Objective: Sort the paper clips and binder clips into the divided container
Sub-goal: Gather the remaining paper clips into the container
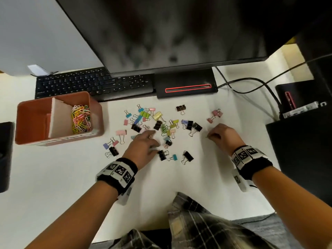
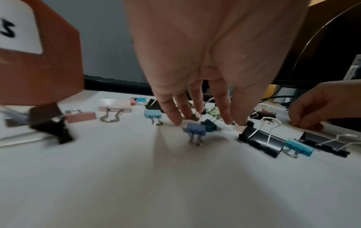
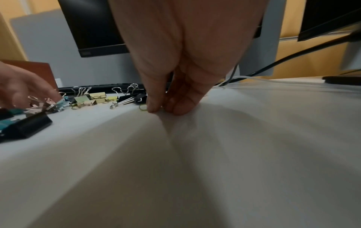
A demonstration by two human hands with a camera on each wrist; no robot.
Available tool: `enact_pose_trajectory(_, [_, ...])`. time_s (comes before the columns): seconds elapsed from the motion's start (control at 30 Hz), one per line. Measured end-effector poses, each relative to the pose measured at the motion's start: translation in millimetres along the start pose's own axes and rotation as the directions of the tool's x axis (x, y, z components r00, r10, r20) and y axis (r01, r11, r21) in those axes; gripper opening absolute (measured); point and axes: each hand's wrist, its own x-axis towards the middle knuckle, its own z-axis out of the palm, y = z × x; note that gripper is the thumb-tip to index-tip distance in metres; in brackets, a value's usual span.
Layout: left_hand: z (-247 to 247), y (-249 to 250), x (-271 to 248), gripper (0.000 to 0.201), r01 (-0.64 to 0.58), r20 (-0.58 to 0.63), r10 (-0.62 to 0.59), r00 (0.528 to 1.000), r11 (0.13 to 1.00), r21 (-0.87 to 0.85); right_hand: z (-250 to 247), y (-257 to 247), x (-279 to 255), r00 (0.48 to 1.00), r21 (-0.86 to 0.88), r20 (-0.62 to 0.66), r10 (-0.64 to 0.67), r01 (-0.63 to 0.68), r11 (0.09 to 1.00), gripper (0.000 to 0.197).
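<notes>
Left hand [image 1: 143, 146] reached palm-down into the scatter of binder clips [image 1: 158, 125] on the white desk [image 1: 179, 177], fingers straight and spread, fingertips [image 2: 176, 121] down on the desk among small clips; a blue binder clip [image 2: 196, 131] lay just in front of them, held by nothing. Right hand [image 1: 222, 137] sat to the right of the pile, fingers curled, thumb and fingertips [image 3: 154, 108] pinched together at the desk surface on a small green paper clip [image 3: 143, 107], only part of it showing beside the thumb. Orange divided container [image 1: 97, 112] stood at left, near the keyboard [image 1: 89, 83]; its right compartment held a heap of colored paper clips [image 1: 80, 119], left compartment looked bare from the head view. A few pink binder clips [image 1: 214, 115] lay apart, beyond the right hand. Large black binder clip [image 1: 187, 156] and a teal one [image 1: 173, 157] lay between the two wrists. Monitor [image 1: 170, 33] overhung the back of the desk.
</notes>
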Motion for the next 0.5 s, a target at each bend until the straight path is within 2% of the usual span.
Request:
enact_pose_trajectory(0.07, [-0.8,-4.8,-6.2,0.015,0.011,-0.068,-0.013,0.998,1.0,-0.029,-2.2,-1.5,3.9,0.998,0.0,0.062,-0.016,0.016,1.0,0.008])
enact_pose_trajectory(0.13, [-4.6,-8.4,-9.9,0.013,0.04,-0.216,-0.053,0.975,0.997,-0.066,-2.9,-3.7,5.4,0.995,0.006,0.083,-0.055,0.055,0.998,0.007])
enact_pose_trajectory(0.17, [-8.3,-8.1,-11.1,0.014,0.074,-0.283,-0.098,0.954,0.993,-0.094,-1.8,-4.7,5.3,0.994,0.019,0.058,-0.088,0.087,0.996,0.005])
enact_pose_trajectory(0.23, [-14.7,-6.8,-10.8,0.029,0.173,-0.377,-0.221,0.9,0.972,-0.156,3.5,-6.1,8.0,0.985,0.032,-0.048,-0.167,0.168,0.985,0.005])
enact_pose_trajectory(0.3, [-19.2,-5.6,-6.8,0.044,0.264,-0.368,-0.324,0.872,0.942,-0.206,6.9,-12.5,14.4,0.966,0.02,-0.124,-0.228,0.232,0.972,0.006])
enact_pose_trajectory(0.33, [-19.2,-6.4,-4.1,0.053,0.299,-0.335,-0.359,0.871,0.929,-0.22,7.0,-19.0,17.9,0.962,0.028,-0.124,-0.243,0.249,0.968,0.006])
enact_pose_trajectory(0.43, [-18.9,-8.1,3.0,0.078,0.347,-0.209,-0.385,0.899,0.917,-0.197,10.7,-40.3,26.2,0.96,0.097,0.023,-0.279,0.276,0.956,0.005])
enact_pose_trajectory(0.5, [-19.0,-6.2,5.8,0.08,0.33,-0.141,-0.349,0.926,0.933,-0.141,19.6,-49.7,27.1,0.927,0.102,0.17,-0.333,0.32,0.942,0.006])
